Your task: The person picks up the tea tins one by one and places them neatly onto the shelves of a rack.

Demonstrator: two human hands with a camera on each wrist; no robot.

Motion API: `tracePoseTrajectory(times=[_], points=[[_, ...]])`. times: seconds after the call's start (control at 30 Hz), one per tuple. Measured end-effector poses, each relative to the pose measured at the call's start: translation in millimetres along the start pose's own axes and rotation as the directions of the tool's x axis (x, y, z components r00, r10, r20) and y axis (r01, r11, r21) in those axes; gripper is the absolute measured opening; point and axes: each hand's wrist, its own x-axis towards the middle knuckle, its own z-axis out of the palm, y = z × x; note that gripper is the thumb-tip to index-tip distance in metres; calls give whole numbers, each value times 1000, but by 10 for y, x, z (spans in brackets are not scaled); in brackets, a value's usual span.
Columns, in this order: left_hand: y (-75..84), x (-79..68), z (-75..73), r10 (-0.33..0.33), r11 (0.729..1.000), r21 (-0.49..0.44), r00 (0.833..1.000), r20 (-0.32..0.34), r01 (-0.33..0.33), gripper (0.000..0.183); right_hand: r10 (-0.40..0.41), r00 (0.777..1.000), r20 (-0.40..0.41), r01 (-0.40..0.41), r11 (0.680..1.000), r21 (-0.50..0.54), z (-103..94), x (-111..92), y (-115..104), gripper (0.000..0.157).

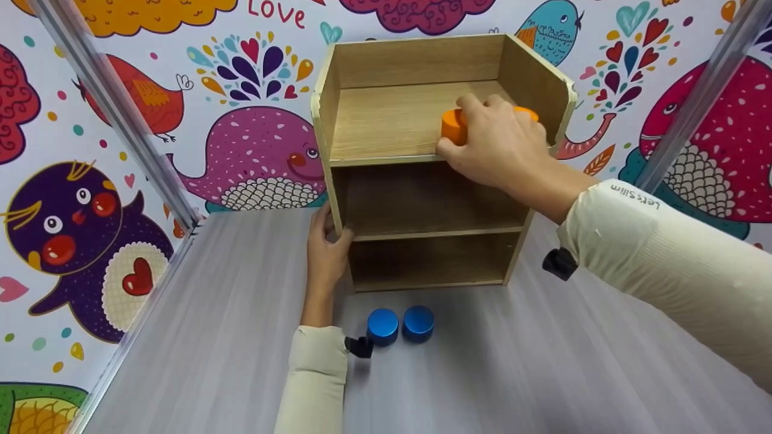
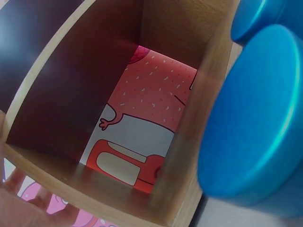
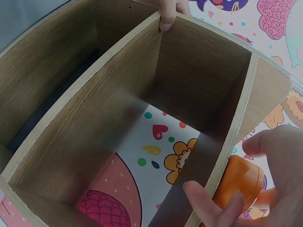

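A small wooden shelf unit (image 1: 434, 235) stands upright with an open-fronted top tray and two compartments below. My left hand (image 1: 329, 253) grips its left side panel, thumb at the front edge and fingers behind. On the top board, my right hand (image 1: 500, 135) holds an orange round canister (image 1: 452, 128), its fingers curved around it. More orange (image 1: 526, 113) shows just right of that hand, mostly hidden by it. In the right wrist view, the canister (image 3: 239, 182) sits at the board's edge among the fingers. Two blue round canisters (image 1: 383, 325) stand on the table before the unit.
The grey wood-grain table (image 1: 241, 313) extends around the unit. A wall (image 1: 259, 138) printed with cartoon animals rises behind it, with metal posts (image 1: 129, 114) at both sides. The second blue canister (image 1: 418, 323) is close beside the first, near the left wrist's black mount (image 1: 360, 347).
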Motion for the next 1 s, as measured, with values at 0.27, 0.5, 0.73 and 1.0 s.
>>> tracePoseTrajectory(times=[0.27,0.5,0.73,1.0], points=[[16,12,0,-31,1000,-5,1000,-4,31,64,-24,1000,-18,24,1000,-6,-49,-33,11,64],[221,-59,2,-51,999,-14,999,6,51,63,-80,994,-71,74,994,-79,-94,-120,24,69],[299,-99,0,-21,999,-27,1000,-4,21,61,-148,978,-146,127,981,-145,-152,-224,23,70],[27,0,0,-17,1000,-9,1000,-1,17,61,-240,940,-242,191,959,-210,-155,-367,130,72]])
